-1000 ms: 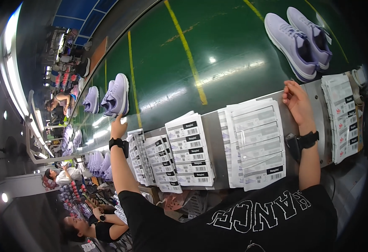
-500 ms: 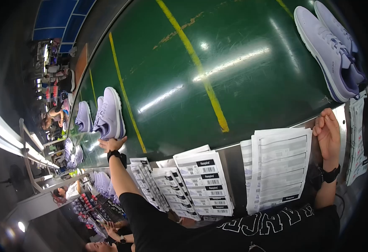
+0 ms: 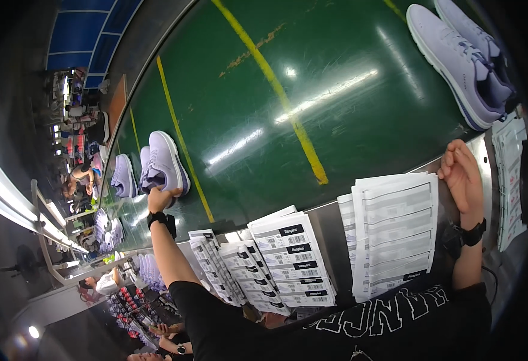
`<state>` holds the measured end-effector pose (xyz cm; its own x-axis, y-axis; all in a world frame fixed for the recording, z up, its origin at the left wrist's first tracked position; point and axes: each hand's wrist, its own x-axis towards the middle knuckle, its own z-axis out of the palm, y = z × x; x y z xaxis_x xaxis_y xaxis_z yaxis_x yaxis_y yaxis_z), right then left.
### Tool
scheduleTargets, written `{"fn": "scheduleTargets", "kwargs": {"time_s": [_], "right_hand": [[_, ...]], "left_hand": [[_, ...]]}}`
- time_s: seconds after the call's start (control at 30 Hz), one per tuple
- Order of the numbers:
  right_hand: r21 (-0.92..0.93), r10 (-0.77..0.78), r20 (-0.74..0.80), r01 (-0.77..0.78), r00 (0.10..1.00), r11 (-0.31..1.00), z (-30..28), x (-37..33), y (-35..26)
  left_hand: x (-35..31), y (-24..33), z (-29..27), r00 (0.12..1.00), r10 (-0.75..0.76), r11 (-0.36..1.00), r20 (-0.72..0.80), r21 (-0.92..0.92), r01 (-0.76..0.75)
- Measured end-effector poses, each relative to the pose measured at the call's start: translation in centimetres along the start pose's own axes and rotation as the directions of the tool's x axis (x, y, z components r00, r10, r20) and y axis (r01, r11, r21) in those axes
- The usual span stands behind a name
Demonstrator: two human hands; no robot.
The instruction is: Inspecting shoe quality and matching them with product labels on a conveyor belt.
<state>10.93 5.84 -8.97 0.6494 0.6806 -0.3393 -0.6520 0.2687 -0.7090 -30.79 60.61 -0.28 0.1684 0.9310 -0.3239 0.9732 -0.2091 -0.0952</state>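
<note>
At the left, my left hand (image 3: 163,198) is closed on the heel of a lavender sneaker (image 3: 167,157), which stands on the green work surface (image 3: 216,108) with its toe pointing away. Its mate (image 3: 146,161) is partly hidden just left of it. My right hand (image 3: 464,175) hangs over the front edge at the right, fingers loosely curled and apart, nothing visible in them. Beside its thumb stands a stack of white printed sheets (image 3: 396,234). Beyond that hand is another lavender sneaker (image 3: 456,66), with its mate (image 3: 465,24) partly behind it.
Between my arms, along the front edge, stand more label sheets (image 3: 294,259) and folded label strips (image 3: 216,265). Papers (image 3: 509,180) hang at the far right. Further left are another lavender sneaker (image 3: 123,175) and several shoes (image 3: 107,225). Co-workers (image 3: 83,174) are in the left background. Yellow stripes (image 3: 276,90) cross the surface.
My left hand has gone from lying at the sneaker's heel to gripping it. The right pair of sneakers sits slightly further left and up in view; my right hand keeps its loose curl.
</note>
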Motion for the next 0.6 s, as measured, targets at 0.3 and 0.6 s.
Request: {"fn": "scheduleTargets", "kwargs": {"time_s": [0.3, 0.6], "right_hand": [[-0.484, -0.115, 0.102, 0.15, 0.988, 0.862, 5.3, -5.5, -0.7], [-0.324, 0.031, 0.55, 0.179, 0.835, 0.929, 10.1, -16.2, -2.0]], "left_hand": [[-19.5, 6.9, 0.6, 0.912, 0.39, 0.119, -0.125, -0.976, -0.185], [-41.2, 19.4, 5.3, 0.438, 0.813, -0.063, -0.384, -0.805, -0.589]]}}
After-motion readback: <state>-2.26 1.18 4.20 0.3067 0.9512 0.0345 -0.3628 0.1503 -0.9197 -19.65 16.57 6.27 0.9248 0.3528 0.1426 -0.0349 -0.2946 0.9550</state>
